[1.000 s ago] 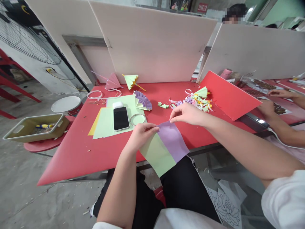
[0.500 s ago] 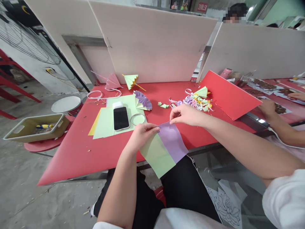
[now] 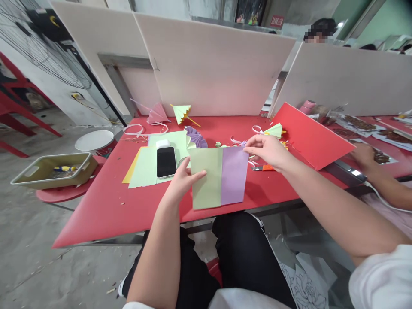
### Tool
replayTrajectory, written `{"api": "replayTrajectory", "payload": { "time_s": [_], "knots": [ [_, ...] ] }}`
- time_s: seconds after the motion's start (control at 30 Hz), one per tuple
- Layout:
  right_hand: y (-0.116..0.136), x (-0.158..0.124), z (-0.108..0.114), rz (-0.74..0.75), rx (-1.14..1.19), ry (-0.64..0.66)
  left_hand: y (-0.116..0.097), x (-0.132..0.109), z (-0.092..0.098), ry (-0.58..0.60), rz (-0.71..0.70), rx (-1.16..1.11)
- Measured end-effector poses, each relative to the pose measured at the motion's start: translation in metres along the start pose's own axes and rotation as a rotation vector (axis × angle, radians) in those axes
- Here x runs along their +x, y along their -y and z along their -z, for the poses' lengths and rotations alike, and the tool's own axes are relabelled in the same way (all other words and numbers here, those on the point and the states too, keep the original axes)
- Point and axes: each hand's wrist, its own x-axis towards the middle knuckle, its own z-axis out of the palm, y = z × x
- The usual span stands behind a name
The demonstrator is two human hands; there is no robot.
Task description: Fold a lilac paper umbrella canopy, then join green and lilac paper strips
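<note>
In the head view I hold up a sheet with a light green half and a purple half, nearly upright above the table's front edge. My left hand grips the left edge, its thumb flat on the green front and its fingers behind. My right hand pinches the purple top right corner. Beyond the right hand lies an orange cutter knife, partly covered by it. To the left, a phone and a white case rest on green paper sheets.
A pleated purple paper fan and two small paper umbrellas, one pink, one green, sit farther back. A red board leans at the right, near another person's hand. An olive bin stands on a stool at left.
The two-coloured sheet has swung up from a slant over my lap to nearly upright. My left hand has shifted to its left edge. The cutter knife now shows.
</note>
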Motion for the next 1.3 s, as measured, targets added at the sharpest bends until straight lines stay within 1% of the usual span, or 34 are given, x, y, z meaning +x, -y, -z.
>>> {"api": "replayTrajectory", "payload": {
  "time_s": [0.07,0.1,0.13,0.23,0.33,0.43,0.53,0.6,0.63,0.67,0.73,0.77,0.8,0.83,0.87,0.9,0.93,0.97,1.0,1.07,1.1,1.17,1.3],
  "knots": [
    [-0.009,0.001,0.003,-0.041,0.158,-0.108,0.005,0.003,-0.001,0.058,0.045,-0.045],
    [-0.014,0.001,0.005,-0.069,0.222,-0.137,0.007,0.004,-0.002,0.066,0.056,-0.045],
    [-0.019,0.002,0.006,-0.096,0.276,-0.168,0.009,0.005,-0.002,0.063,0.059,-0.037],
    [-0.036,0.004,0.011,-0.117,0.334,-0.222,0.011,0.007,-0.001,0.036,0.034,-0.015],
    [-0.05,0.002,0.013,-0.131,0.362,-0.24,0.013,0.01,0.001,-0.024,0.003,0.004],
    [-0.063,-0.006,0.011,-0.16,0.348,-0.197,0.016,0.012,0.005,-0.155,-0.039,0.013],
    [-0.073,-0.021,0.011,-0.222,0.258,-0.052,0.015,0.013,0.01,-0.328,-0.099,0.042],
    [-0.073,-0.031,0.015,-0.257,0.159,0.043,0.007,0.013,0.014,-0.406,-0.133,0.093],
    [-0.07,-0.034,0.018,-0.257,0.107,0.055,0.002,0.013,0.016,-0.423,-0.148,0.125],
    [-0.064,-0.036,0.02,-0.245,0.063,0.036,-0.005,0.013,0.018,-0.423,-0.162,0.158],
    [-0.045,-0.034,0.019,-0.147,-0.023,-0.085,-0.021,0.015,0.018,-0.357,-0.182,0.222],
    [-0.033,-0.031,0.015,-0.063,-0.062,-0.162,-0.029,0.016,0.017,-0.284,-0.19,0.262],
    [-0.021,-0.025,0.007,0.121,-0.171,-0.221,-0.036,0.018,0.016,-0.175,-0.206,0.338],
    [-0.01,-0.019,-0.003,0.262,-0.249,-0.184,-0.042,0.02,0.014,-0.107,-0.229,0.392],
    [-0.002,-0.011,-0.015,0.332,-0.279,-0.082,-0.046,0.023,0.011,-0.062,-0.255,0.443],
    [0.003,-0.002,-0.028,0.329,-0.266,0.059,-0.047,0.026,0.009,-0.031,-0.281,0.484],
    [0.004,0.006,-0.04,0.275,-0.234,0.204,-0.047,0.03,0.007,-0.018,-0.295,0.505],
    [0.001,0.013,-0.051,0.217,-0.182,0.283,-0.044,0.033,0.006,-0.013,-0.295,0.514],
    [-0.004,0.02,-0.059,0.168,-0.123,0.291,-0.04,0.036,0.006,-0.016,-0.282,0.513],
    [-0.02,0.029,-0.067,0.144,-0.085,0.26,-0.029,0.043,0.005,-0.022,-0.232,0.502],
    [-0.029,0.031,-0.068,0.131,-0.07,0.264,-0.024,0.046,0.004,-0.01,-0.217,0.503],
    [-0.043,0.033,-0.064,0.109,-0.047,0.282,-0.015,0.051,0.001,0.05,-0.198,0.515],
    [-0.054,0.037,-0.055,0.129,0.03,0.254,-0.009,0.058,-0.012,0.169,-0.169,0.546]
  ]
}}
